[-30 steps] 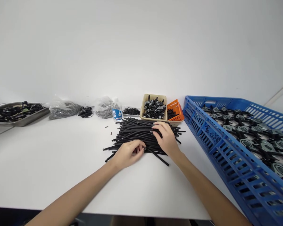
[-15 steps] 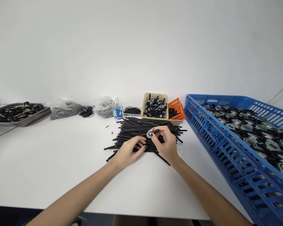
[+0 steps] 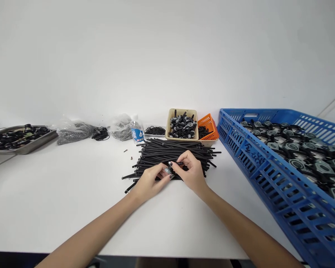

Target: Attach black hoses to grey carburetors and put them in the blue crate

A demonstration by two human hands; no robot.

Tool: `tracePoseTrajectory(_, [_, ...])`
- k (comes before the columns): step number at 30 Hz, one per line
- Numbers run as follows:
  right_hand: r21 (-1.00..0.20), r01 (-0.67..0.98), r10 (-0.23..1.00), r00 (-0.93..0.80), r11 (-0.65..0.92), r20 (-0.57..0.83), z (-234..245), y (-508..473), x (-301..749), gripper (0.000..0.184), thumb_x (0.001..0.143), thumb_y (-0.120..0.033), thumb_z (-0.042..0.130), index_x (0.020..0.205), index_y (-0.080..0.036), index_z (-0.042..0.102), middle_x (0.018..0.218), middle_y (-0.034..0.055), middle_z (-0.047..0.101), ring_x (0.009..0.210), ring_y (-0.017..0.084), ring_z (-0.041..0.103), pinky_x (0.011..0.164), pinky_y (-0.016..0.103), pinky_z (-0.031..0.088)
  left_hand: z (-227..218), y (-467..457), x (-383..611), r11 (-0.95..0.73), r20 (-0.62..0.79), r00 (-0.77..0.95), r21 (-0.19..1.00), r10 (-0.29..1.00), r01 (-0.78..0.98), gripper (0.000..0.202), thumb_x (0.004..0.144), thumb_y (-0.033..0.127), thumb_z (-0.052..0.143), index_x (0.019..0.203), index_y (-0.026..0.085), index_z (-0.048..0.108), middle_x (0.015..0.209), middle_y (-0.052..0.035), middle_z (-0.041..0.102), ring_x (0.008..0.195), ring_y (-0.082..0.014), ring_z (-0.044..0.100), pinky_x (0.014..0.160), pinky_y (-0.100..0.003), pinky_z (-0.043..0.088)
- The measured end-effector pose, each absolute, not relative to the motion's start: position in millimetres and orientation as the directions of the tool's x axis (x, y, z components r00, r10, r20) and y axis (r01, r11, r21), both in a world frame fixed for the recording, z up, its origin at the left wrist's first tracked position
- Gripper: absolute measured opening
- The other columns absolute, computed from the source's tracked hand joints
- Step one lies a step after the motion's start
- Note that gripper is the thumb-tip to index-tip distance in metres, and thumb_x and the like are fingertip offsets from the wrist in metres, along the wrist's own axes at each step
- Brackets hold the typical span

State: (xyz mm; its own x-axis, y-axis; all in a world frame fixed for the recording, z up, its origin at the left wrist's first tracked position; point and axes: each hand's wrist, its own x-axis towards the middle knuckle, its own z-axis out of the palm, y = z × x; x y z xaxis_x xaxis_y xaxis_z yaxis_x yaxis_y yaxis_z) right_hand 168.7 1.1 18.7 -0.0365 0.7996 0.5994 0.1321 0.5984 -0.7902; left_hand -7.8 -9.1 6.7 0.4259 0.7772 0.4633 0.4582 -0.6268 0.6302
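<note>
Between my two hands is a small black-and-grey fitting (image 3: 168,170) with a round grey end and a black stem. My left hand (image 3: 152,180) pinches its grey end between thumb and fingers. On the black stem side, my right hand (image 3: 190,170) is closed, thumb and forefinger pressed together. Fingertips cover much of the fitting. Right behind and under the hands lies a pile of black rubber tubes (image 3: 162,152), most of them running left to right.
Behind the tubes stand a cream bin (image 3: 168,126) of similar fittings, an orange basket (image 3: 211,128) and a plastic bottle (image 3: 137,130). A large blue crate (image 3: 257,167) of assembled parts fills the right side. Plastic bags (image 3: 75,131) and a metal tray (image 3: 39,140) stand left.
My right hand has moved left and down, bringing the fitting to my left hand. My left fingers have closed on its grey end. One tube near the right hand no longer sticks out in front.
</note>
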Motion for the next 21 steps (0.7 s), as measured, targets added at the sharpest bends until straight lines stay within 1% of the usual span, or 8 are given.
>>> tracePoseTrajectory(2, [-0.764, 0.178, 0.782, -0.057, 0.62, 0.621, 19, 0, 169, 0.021, 0.082, -0.031, 0.065, 0.076, -0.023, 0.047, 0.057, -0.0072, 0.05, 0.049, 0.009, 0.049, 0.049, 0.022, 0.044, 6, -9, -9, -0.616, 0.454, 0.421, 0.635, 0.785, 0.465, 0.015, 0.095, 0.031, 0.049, 0.087, 0.019, 0.054, 0.074, 0.0008, 0.063, 0.066, -0.0113, 0.06, 0.065, -0.022, 0.049])
tracePoseTrajectory(5, [-0.711, 0.225, 0.741, -0.098, 0.667, 0.664, 19, -2, 168, 0.016, 0.084, -0.029, 0.062, 0.08, -0.024, 0.047, 0.058, -0.007, 0.05, 0.05, 0.01, 0.05, 0.05, 0.022, 0.045, 5, -8, -11, -0.583, 0.418, 0.419, 0.68, 0.806, 0.444, 0.024, 0.099, 0.036, 0.04, 0.084, 0.02, 0.05, 0.072, 0.0013, 0.061, 0.064, -0.0115, 0.058, 0.063, -0.023, 0.047])
tracePoseTrajectory(10, [-0.571, 0.292, 0.631, -0.184, 0.767, 0.754, 18, -7, 169, 0.007, 0.086, -0.021, 0.058, 0.086, -0.024, 0.051, 0.066, -0.0035, 0.058, 0.055, 0.011, 0.055, 0.054, 0.023, 0.047, 3, -6, -13, -0.559, 0.392, 0.432, 0.736, 0.812, 0.383, 0.037, 0.103, 0.042, 0.029, 0.079, 0.02, 0.047, 0.067, 0.0013, 0.06, 0.06, -0.0118, 0.056, 0.064, -0.024, 0.045])
tracePoseTrajectory(13, [-0.463, 0.319, 0.542, -0.238, 0.827, 0.806, 17, -9, 168, 0.008, 0.086, -0.016, 0.055, 0.087, -0.024, 0.053, 0.072, -0.001, 0.064, 0.06, 0.012, 0.058, 0.057, 0.024, 0.048, 3, -7, -12, -0.554, 0.392, 0.435, 0.753, 0.811, 0.354, 0.043, 0.103, 0.044, 0.024, 0.077, 0.02, 0.048, 0.065, 0.0014, 0.06, 0.057, -0.0114, 0.056, 0.062, -0.024, 0.045])
tracePoseTrajectory(15, [-0.418, 0.325, 0.506, -0.265, 0.848, 0.821, 16, -10, 167, 0.009, 0.087, -0.015, 0.053, 0.088, -0.024, 0.055, 0.074, -0.0004, 0.066, 0.062, 0.013, 0.06, 0.059, 0.025, 0.05, 3, -7, -12, -0.547, 0.385, 0.435, 0.76, 0.814, 0.35, 0.049, 0.103, 0.046, 0.021, 0.073, 0.02, 0.049, 0.062, 0.001, 0.06, 0.055, -0.0114, 0.055, 0.061, -0.025, 0.045])
tracePoseTrajectory(18, [-0.36, 0.326, 0.46, -0.319, 0.874, 0.828, 16, -12, 164, 0.01, 0.089, -0.015, 0.052, 0.089, -0.024, 0.056, 0.073, -0.0002, 0.067, 0.063, 0.014, 0.061, 0.061, 0.026, 0.051, 2, -7, -12, -0.54, 0.376, 0.435, 0.763, 0.818, 0.355, 0.058, 0.102, 0.05, 0.018, 0.066, 0.019, 0.051, 0.059, -0.0004, 0.059, 0.054, -0.0119, 0.055, 0.06, -0.025, 0.045])
tracePoseTrajectory(21, [-0.288, 0.315, 0.397, -0.374, 0.904, 0.838, 16, -12, 162, 0.011, 0.091, -0.014, 0.05, 0.089, -0.023, 0.056, 0.072, 0.0008, 0.067, 0.063, 0.016, 0.061, 0.062, 0.028, 0.05, 1, -7, -13, -0.537, 0.376, 0.431, 0.765, 0.82, 0.355, 0.062, 0.102, 0.05, 0.017, 0.064, 0.018, 0.053, 0.058, -0.0009, 0.059, 0.054, -0.012, 0.055, 0.06, -0.025, 0.045])
